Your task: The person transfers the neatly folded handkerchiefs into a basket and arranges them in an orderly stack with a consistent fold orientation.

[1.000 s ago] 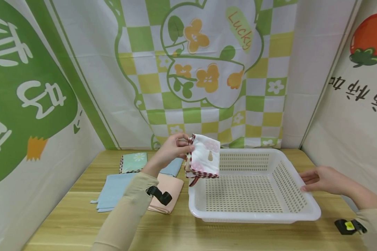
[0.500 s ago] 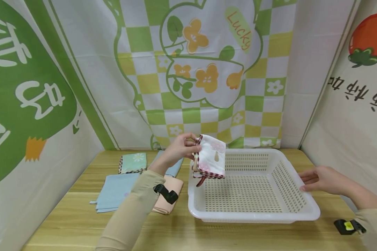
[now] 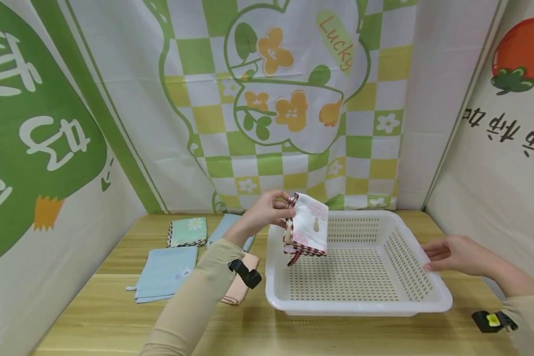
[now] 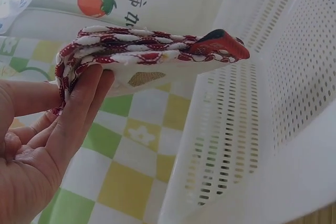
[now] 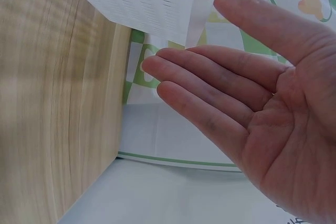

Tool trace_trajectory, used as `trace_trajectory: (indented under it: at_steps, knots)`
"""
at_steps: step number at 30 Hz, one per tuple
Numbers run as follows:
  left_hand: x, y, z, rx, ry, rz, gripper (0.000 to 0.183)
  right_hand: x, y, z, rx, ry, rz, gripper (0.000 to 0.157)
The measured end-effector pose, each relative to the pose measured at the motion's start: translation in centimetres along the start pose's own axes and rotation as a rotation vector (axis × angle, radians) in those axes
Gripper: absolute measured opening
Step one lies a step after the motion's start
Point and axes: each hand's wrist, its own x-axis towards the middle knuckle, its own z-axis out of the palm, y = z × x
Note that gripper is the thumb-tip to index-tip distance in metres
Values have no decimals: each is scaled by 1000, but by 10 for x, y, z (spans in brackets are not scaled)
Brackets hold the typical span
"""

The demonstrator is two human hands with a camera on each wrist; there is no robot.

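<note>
My left hand pinches a folded white towel with a red-and-white checked edge by its left side. It hangs in the air over the left part of a white perforated plastic basket. In the left wrist view, thumb and fingers grip the stacked layers of the towel, and a red loop sticks out at the far end. My right hand is at the basket's right rim, its fingers straight in the right wrist view; the thumb tip is close to the rim, and whether it touches cannot be told.
On the wooden table, left of the basket, lie a folded green towel, a blue towel, a second blue towel and a peach towel, the last two partly behind my left arm. Printed cloth walls stand around the table.
My left hand has carried the white towel to the right, from the basket's left edge to further over its inside. My right hand has stayed at the right rim.
</note>
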Motion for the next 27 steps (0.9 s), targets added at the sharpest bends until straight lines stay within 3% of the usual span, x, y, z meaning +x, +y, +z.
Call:
trace_trajectory:
  at_steps: [27]
  knots:
    - [26,0,32,-32,-70,0,19,-1,-1,0,18,-7,9,57]
